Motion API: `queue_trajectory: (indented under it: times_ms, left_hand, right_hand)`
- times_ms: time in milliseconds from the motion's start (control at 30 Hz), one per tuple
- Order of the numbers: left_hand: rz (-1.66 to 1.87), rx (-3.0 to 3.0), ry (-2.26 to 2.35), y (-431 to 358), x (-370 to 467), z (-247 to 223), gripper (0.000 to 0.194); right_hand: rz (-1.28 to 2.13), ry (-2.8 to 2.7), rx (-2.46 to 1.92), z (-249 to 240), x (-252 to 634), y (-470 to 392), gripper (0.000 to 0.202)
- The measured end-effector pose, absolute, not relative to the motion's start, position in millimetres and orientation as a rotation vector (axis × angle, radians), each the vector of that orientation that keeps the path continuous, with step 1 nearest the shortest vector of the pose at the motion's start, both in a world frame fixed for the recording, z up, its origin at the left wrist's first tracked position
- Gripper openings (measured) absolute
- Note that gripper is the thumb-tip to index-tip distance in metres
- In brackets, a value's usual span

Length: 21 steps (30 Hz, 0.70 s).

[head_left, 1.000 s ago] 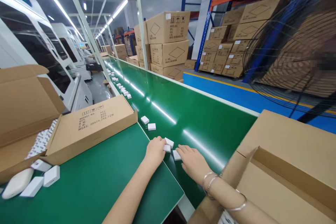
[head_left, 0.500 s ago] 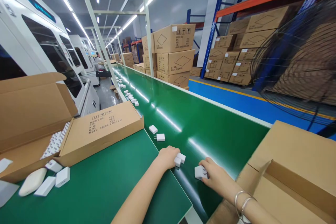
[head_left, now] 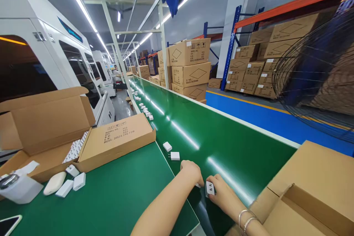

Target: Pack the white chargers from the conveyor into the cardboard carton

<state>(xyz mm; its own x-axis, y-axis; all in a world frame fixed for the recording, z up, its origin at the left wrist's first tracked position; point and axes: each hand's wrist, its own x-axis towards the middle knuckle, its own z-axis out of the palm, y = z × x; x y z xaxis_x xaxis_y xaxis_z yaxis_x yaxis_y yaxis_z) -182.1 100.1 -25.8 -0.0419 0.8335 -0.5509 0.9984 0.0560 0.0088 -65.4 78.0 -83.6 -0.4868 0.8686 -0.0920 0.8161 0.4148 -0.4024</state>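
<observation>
My right hand [head_left: 221, 190] is closed around a white charger plug [head_left: 209, 189], its pronged face turned toward me. Close by on the left, my left hand [head_left: 191, 171] curls its fingers down over another white charger [head_left: 198, 185]. Only a sliver of that one shows; the fingers hide the rest. Both hands are over the green conveyor belt [head_left: 235, 136], near its table-side edge. Just beyond my left hand, two loose chargers lie on the belt, a nearer charger [head_left: 174, 156] and a farther charger [head_left: 167, 146].
A closed carton [head_left: 118, 136] and an open carton [head_left: 49, 125] stand on the green table [head_left: 118, 191]. Several chargers, a tape roll [head_left: 9, 181] and a phone [head_left: 9, 225] lie at left. An open box [head_left: 315, 199] is at right, with a fan [head_left: 312, 70] behind.
My left hand has moved right, close to my right hand, and covers more of its charger. The charger in my right hand has turned. The view has shifted.
</observation>
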Motion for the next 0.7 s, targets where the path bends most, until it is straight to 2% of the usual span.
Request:
queue_trajectory:
  times_ms: [200, 267, 367, 467, 533, 600, 700]
  left_hand:
    - [-0.414, 1.896, 1.800, 82, -191, -35, 0.040]
    - [-0.415, 1.895, 1.748, 74, -194, -39, 0.040]
    - [-0.321, 2.000, 1.657, 65, -197, -48, 0.049]
    - [-0.166, 2.174, 1.655, 59, -203, -57, 0.042]
    - [-0.043, 2.120, 1.839, 57, -211, -62, 0.038]
    - [0.137, 1.951, 2.072, 55, -219, -67, 0.038]
    - [0.405, 1.803, 2.169, 54, -231, -72, 0.034]
  right_hand:
    - [0.684, -2.549, -1.451, -87, -65, 78, 0.016]
    - [0.710, -2.558, -1.427, -87, -63, 77, 0.018]
    - [0.744, -2.584, -1.376, -83, -59, 73, 0.034]
    - [0.756, -2.618, -1.330, -76, -58, 65, 0.059]
    - [0.735, -2.637, -1.317, -72, -60, 59, 0.071]
    - [0.702, -2.657, -1.303, -69, -65, 52, 0.062]
    - [0.678, -2.684, -1.287, -69, -75, 45, 0.027]
